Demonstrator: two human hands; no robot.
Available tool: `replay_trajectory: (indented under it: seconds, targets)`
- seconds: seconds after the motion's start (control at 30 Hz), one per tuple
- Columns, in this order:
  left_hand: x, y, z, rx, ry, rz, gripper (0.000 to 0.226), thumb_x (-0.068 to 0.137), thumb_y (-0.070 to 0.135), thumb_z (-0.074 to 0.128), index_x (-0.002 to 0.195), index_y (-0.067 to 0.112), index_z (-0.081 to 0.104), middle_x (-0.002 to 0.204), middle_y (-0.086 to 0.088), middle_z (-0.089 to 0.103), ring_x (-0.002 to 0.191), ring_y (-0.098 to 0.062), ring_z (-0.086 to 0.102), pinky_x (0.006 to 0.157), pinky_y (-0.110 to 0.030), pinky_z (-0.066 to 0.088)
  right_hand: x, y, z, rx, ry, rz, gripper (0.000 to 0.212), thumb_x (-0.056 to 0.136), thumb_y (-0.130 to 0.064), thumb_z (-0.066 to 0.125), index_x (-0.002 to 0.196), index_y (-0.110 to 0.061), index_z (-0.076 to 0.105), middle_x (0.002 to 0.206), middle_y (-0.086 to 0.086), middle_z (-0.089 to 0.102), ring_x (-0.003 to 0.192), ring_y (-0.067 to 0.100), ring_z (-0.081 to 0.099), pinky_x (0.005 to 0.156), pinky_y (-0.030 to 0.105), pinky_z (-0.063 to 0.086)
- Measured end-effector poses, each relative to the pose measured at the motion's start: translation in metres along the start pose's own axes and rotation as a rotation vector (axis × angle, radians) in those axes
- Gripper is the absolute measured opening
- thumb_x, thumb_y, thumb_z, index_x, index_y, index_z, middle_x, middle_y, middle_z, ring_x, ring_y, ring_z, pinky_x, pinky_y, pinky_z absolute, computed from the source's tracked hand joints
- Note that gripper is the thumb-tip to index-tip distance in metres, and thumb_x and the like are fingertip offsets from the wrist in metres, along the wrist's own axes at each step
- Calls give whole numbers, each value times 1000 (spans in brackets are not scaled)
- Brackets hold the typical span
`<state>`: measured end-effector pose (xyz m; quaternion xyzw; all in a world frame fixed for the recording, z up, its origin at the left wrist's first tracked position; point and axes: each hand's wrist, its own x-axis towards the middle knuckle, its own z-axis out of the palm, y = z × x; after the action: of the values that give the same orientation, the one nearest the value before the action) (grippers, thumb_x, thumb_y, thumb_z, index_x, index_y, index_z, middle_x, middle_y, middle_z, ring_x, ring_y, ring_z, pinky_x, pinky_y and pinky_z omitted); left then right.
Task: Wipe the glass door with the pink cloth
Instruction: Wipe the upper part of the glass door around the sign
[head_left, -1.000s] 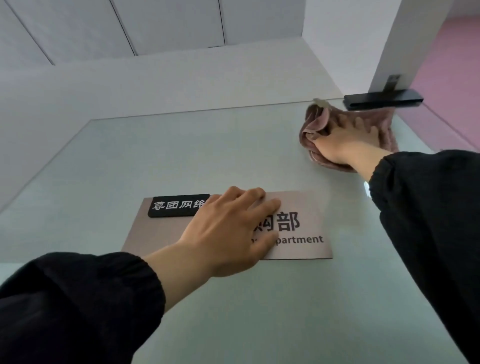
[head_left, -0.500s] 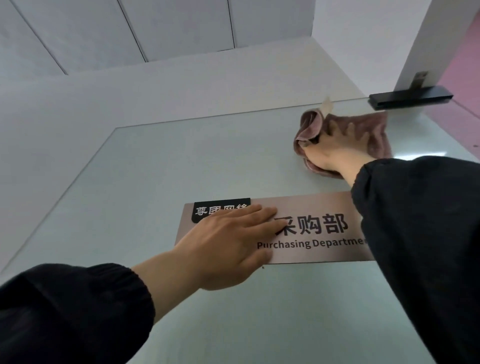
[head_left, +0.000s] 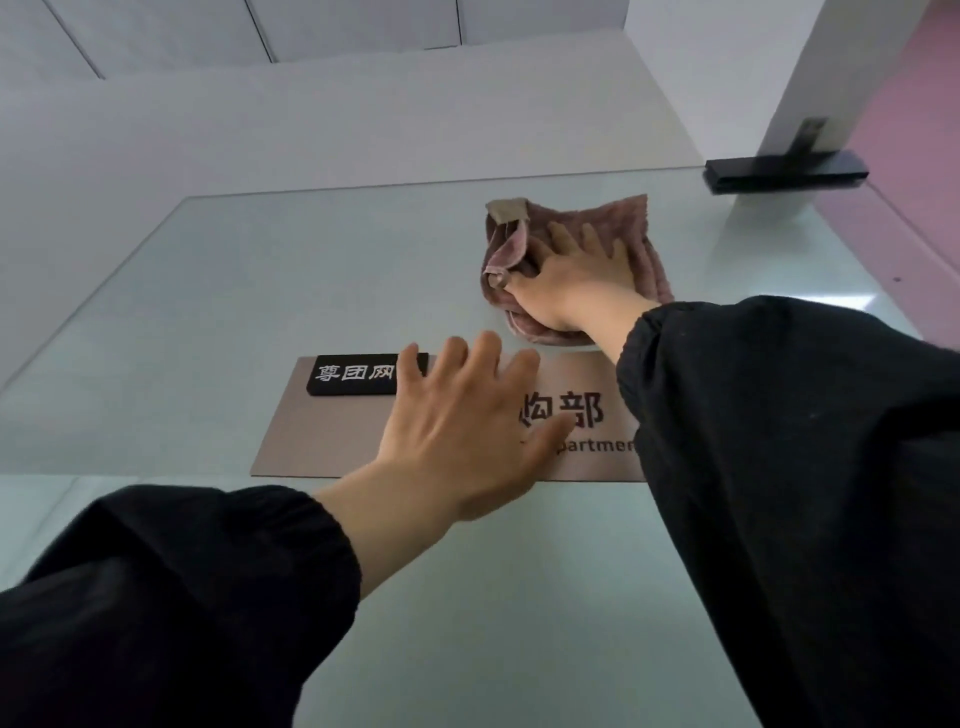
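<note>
This place is an office. A department sign (head_left: 322, 431) with Chinese characters is fixed on the frosted glass door (head_left: 208, 291). White panel walls (head_left: 260, 119) stand around it.

one glass door (head_left: 260, 291). one pink cloth (head_left: 618, 218) with one beige tag (head_left: 508, 209). two hands: left hand (head_left: 462, 431), right hand (head_left: 576, 275). two black sleeves: left sleeve (head_left: 182, 597), right sleeve (head_left: 805, 467). one brown door sign (head_left: 332, 441) bearing one black label (head_left: 353, 374). one black door clamp (head_left: 784, 169).

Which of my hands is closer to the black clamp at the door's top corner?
Right. The right hand presses the pink cloth just below the black clamp; the left hand is lower, over the sign.
</note>
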<state>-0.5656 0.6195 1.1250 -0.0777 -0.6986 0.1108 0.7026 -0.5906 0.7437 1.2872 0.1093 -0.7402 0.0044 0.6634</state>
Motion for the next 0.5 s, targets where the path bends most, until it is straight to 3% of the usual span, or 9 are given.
replay_trajectory:
  seconds: [0.1,0.2,0.27,0.37,0.43,0.5]
  targets:
    - [22,21,-2,33,15,20,57,92,61,23,133,25,38,136,-1,40,125,-23,38,108,-55,23,-3,20,-5,73,-26,-57,63,94,-62,20,153,-42,10,163,-8,2,149,26,-3,118,51,-3]
    - [42,37,-2,49,42,80,46,93,52,30,126,22,42,135,0,38,125,-23,35,103,-50,29,10,36,-17,285,-116,-88,51,98,-42,27,149,-37,32,160,-3,21,147,27,16,118,49,11]
    - [56,40,-2,12,76,113,43,93,46,34,128,23,42,135,2,39,126,-22,36,100,-43,33,16,42,-22,529,-142,22,52,93,-36,34,143,-29,46,150,3,41,135,28,38,114,44,26]
    - [78,44,-5,-63,-5,129,45,98,44,29,139,26,37,141,5,39,130,-19,36,96,-37,36,23,58,-21,883,-83,198,56,83,-29,41,138,-19,51,135,8,52,116,25,51,107,41,38]
    - [94,47,-9,-108,-8,87,42,100,46,26,135,26,40,135,3,46,126,-21,42,85,-37,36,18,67,-22,973,-77,192,47,86,-23,41,129,-15,58,126,9,58,110,25,55,104,42,42]
    - [111,51,-13,-148,11,36,42,99,43,37,136,25,39,131,0,50,122,-24,46,85,-37,38,-3,62,-34,971,-58,154,42,88,-18,38,122,-16,64,119,9,62,107,26,58,102,42,45]
